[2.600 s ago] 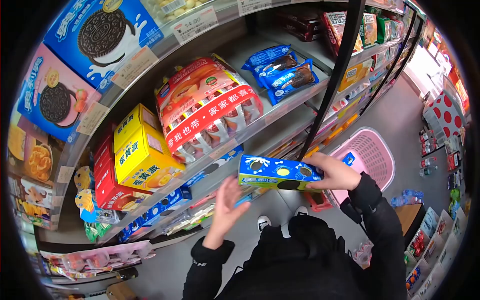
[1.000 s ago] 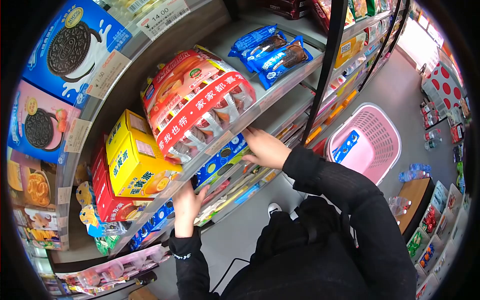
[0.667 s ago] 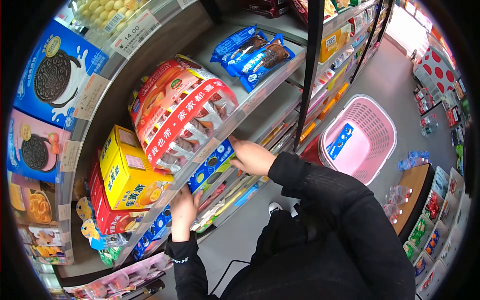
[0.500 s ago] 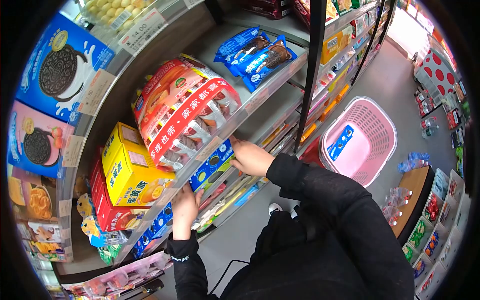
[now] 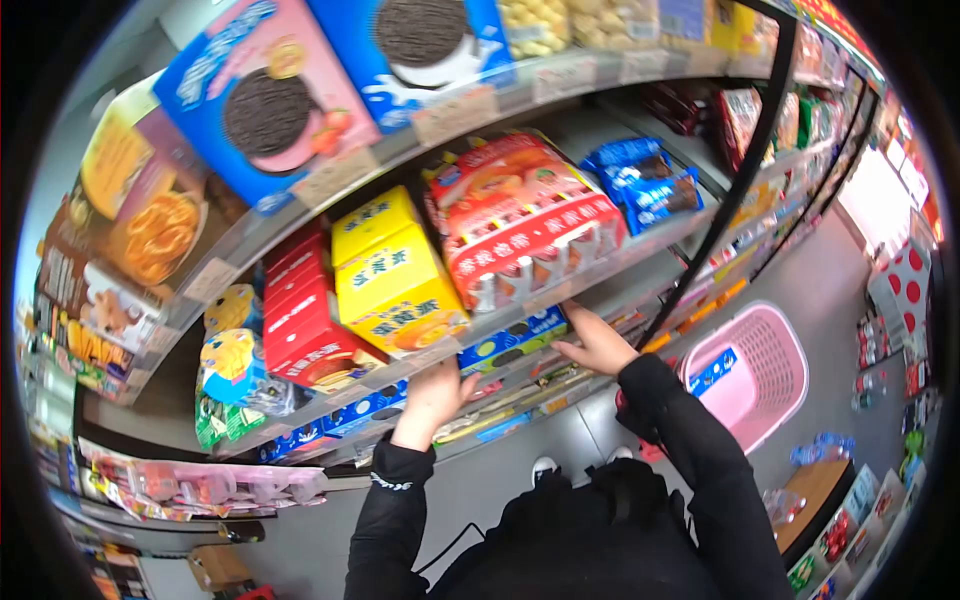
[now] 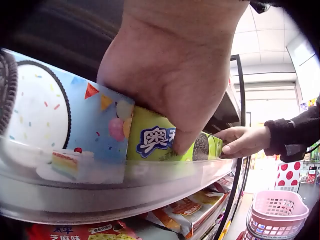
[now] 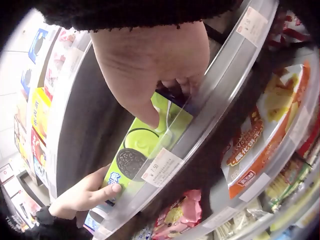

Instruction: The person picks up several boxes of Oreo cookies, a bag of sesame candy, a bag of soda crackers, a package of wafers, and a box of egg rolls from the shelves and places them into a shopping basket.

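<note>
Under both hands runs a long grey shelf (image 6: 100, 200) with a clear front lip. Beyond the right hand (image 5: 598, 342), on the floor side: pink basket (image 5: 775, 360). Above the gap between the hands: red multipack (image 5: 520, 210). Above the left hand (image 5: 435, 395): yellow carton (image 5: 395, 285). Just past the left hand, away from the right: pale-blue box (image 6: 100, 120), set end to end with the green box (image 7: 135, 155).

The green box lies between the hands, behind the lip, long side outward. Each hand pinches it near one end; left thumb (image 6: 185, 142) and right thumb (image 7: 147, 117) are on its front face. Most fingers behind it are hidden; how tightly they press, cannot tell.

Handling (judged): light, thin card, firm along edges, softer mid-face; contents brittle, so squeezing may crush them. Printed surface likely a little slick. Best hold: both ends, thumbs front, fingers behind, lifted level over the lip. Smallest item: price tag (image 7: 162, 167), on the lip between the hands.
</note>
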Available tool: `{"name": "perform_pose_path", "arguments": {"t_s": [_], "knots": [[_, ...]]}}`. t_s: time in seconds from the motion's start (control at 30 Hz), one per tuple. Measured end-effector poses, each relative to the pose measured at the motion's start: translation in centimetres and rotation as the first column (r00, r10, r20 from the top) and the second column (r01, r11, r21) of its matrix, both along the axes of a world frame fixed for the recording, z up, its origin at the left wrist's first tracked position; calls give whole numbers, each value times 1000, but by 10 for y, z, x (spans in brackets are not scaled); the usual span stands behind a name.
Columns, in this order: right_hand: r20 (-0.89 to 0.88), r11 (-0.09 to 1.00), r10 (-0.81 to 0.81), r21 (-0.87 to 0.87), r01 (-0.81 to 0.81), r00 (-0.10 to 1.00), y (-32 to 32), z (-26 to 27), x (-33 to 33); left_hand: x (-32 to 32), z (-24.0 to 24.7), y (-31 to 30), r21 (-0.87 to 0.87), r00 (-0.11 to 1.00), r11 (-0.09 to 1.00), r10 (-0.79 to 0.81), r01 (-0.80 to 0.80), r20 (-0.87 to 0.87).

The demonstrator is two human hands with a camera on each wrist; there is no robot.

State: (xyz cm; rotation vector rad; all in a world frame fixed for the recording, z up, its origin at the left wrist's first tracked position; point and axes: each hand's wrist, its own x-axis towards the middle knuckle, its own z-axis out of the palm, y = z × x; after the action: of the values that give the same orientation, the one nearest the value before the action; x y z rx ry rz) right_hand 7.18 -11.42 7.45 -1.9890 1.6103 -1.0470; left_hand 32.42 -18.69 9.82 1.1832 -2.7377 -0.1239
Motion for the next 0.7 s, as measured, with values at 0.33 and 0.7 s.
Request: {"name": "perform_pose_path", "arguments": {"t_s": [0.33,0.7], "knots": [[381,936,-337,235,263,861,119,-12,25,-11,5,54,-25,839,959,-260,283,-478],[515,848,-517,420,324,684,218,-28,-2,-60,-46,128,274,803,820,-326,503,-498]]}}
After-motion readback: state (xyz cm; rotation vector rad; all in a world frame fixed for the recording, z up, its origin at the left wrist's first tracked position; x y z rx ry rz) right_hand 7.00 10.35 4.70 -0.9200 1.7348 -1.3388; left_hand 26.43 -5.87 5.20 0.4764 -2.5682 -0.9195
